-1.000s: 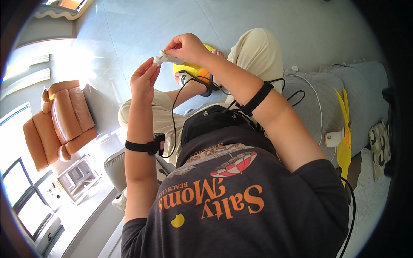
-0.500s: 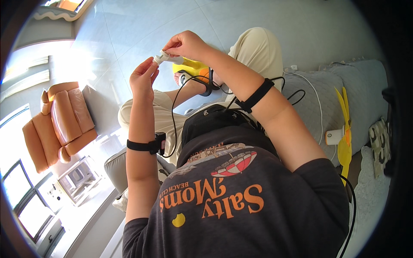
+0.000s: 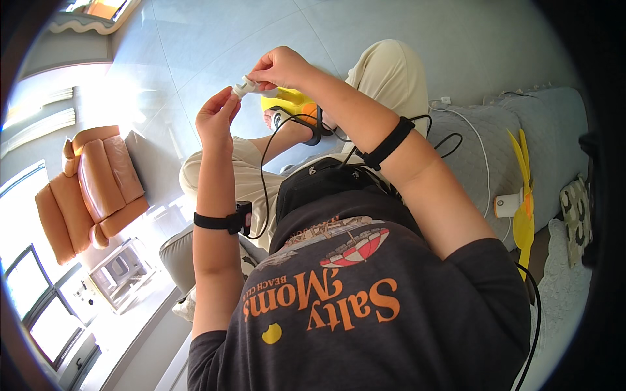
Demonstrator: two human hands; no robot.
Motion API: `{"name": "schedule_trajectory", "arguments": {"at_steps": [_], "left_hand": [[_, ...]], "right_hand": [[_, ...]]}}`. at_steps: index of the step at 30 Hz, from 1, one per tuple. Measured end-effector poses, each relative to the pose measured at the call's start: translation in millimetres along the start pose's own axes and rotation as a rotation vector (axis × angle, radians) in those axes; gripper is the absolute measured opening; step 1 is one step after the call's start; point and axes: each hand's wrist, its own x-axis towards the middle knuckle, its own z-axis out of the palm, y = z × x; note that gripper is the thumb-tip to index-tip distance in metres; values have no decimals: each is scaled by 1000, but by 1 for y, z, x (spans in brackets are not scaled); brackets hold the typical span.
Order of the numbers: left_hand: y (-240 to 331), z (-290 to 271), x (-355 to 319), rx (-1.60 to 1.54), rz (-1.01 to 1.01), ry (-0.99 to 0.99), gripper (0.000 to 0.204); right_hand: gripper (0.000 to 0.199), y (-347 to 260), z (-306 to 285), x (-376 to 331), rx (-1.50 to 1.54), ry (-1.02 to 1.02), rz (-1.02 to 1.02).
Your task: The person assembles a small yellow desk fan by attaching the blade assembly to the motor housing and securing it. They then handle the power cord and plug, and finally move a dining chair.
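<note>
Out in front of me, above the floor, both hands hold a small white plastic fitting (image 3: pixel 244 86). My left hand (image 3: pixel 216 120) pinches its lower left end between thumb and fingertips. From the upper right, my right hand (image 3: pixel 282 68) grips the other side with its fingers closed. A short whitish tube-like part shows just below the right fingers; whether it belongs to the fitting I cannot tell. Behind the hands is a yellow and orange slipper (image 3: pixel 293 104) on my foot. Black bands circle both forearms, and a thin black cable (image 3: pixel 263 169) loops between them.
To the right lies a grey quilted seat (image 3: pixel 466 153), with a white cord across it. A white cylindrical device (image 3: pixel 507 206) and yellow blades (image 3: pixel 523 221) rest there. A brown leather armchair (image 3: pixel 98 182) stands at the left, beside a white small table (image 3: pixel 122 270). Grey tiles cover the floor.
Almost nothing differs. The white fitting has turned slightly between my fingers, and both hands keep their hold on it.
</note>
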Motion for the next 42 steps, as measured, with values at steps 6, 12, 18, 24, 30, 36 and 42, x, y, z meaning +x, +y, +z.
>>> {"name": "schedule_trajectory", "arguments": {"at_steps": [6,12,18,24,30,36,42], "left_hand": [[2,0,-1,0,-10,-2,31],[4,0,0,-7,-30,-8,31],[4,-1,1,-16,-46,-8,30],[3,-2,2,-37,-32,-6,29],[0,-3,1,-35,-24,5,28],[0,-2,0,12,26,-41,24],[4,0,-3,161,8,14,22]], "right_hand": [[16,-2,-3,-1,45,-37,-48],[17,-3,-5,-5,21,-59,-121],[18,-3,-8,-5,12,-68,-116],[17,-1,-7,-3,15,-76,-119],[15,-1,-5,-6,-44,-46,-131],[17,-1,1,-11,-189,63,-220],[16,-3,2,-12,-363,112,-287]]}}
